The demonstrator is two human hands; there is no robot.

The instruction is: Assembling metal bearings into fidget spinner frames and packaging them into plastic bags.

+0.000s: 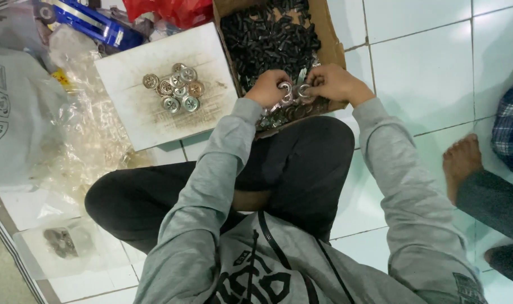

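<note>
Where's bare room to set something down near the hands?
Bare white floor tiles right of the cardboard box, up to another person's foot. The white board has free margins around the round metal parts. Crowded: the box, where left hand and right hand work, and plastic bags far left.

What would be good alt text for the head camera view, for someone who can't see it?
A seated person in a grey hoodie holds small silver rings in the left hand and right hand over a cardboard box of small black parts. Beside it, round metal discs lie on a white board.
</note>
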